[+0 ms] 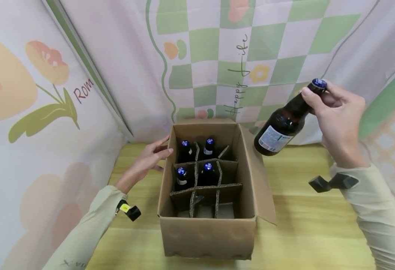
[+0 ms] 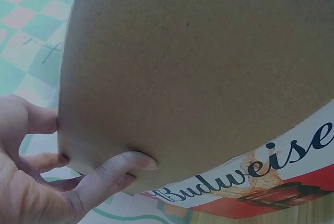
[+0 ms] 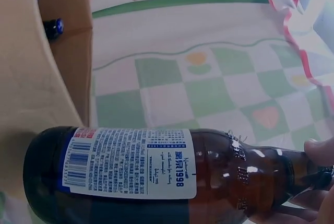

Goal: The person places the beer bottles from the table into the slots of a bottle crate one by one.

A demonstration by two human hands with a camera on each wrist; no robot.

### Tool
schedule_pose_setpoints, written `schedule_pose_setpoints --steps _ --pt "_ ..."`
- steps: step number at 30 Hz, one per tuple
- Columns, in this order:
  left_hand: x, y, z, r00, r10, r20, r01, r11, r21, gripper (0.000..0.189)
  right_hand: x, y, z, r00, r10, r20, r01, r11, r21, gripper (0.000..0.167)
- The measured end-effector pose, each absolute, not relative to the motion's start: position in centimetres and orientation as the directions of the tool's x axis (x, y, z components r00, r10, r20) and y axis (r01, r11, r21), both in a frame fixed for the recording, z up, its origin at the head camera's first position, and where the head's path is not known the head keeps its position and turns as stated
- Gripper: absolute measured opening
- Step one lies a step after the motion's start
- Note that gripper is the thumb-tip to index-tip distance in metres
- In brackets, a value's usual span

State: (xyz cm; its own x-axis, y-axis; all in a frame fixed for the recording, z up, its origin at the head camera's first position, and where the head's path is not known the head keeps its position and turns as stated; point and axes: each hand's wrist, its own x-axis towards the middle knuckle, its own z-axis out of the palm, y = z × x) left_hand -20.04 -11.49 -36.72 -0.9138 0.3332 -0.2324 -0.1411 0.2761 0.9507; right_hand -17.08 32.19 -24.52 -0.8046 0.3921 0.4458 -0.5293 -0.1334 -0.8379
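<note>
A brown glass beer bottle [image 1: 280, 125] with a blue cap hangs tilted right of the carton, its base toward the lower left. My right hand [image 1: 340, 112] grips it by the neck. In the right wrist view the bottle's white-and-blue label [image 3: 130, 164] faces the camera. A cardboard carton [image 1: 207, 236] with its top open stands on the table. My left hand [image 1: 147, 159] holds its far left edge; in the left wrist view, thumb and fingers pinch the brown flap [image 2: 193, 67]. Several capped bottles [image 1: 208, 167] stand upright in the carton's left and middle compartments toward the back.
Cardboard dividers [image 1: 205, 189] split the carton's inside into compartments. A side flap [image 1: 263, 187] slopes outward on the right. Beneath lies a wood-grain table [image 1: 305, 228], with printed curtains [image 1: 204, 45] behind and at the sides.
</note>
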Motion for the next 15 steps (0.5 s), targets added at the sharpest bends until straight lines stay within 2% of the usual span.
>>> schedule_pose_setpoints --steps 5,11,15 --pt "-20.0 -11.5 -36.8 -0.917 0.328 -0.227 -0.138 0.275 0.952 0.072 -16.9 31.0 -23.5 -0.819 0.331 0.469 -0.543 -0.179 -0.821 0.038" --pt "-20.1 -11.5 -36.9 -0.917 0.331 -0.224 -0.139 0.262 0.955 0.073 -16.0 29.6 -23.3 -0.796 0.259 0.547 -0.590 -0.127 -0.798 0.037" --pt "-20.2 -11.5 -36.9 -0.916 0.329 -0.229 -0.144 0.263 0.954 0.072 -15.4 29.3 -23.1 -0.804 0.212 0.556 -0.591 -0.187 -0.785 0.036"
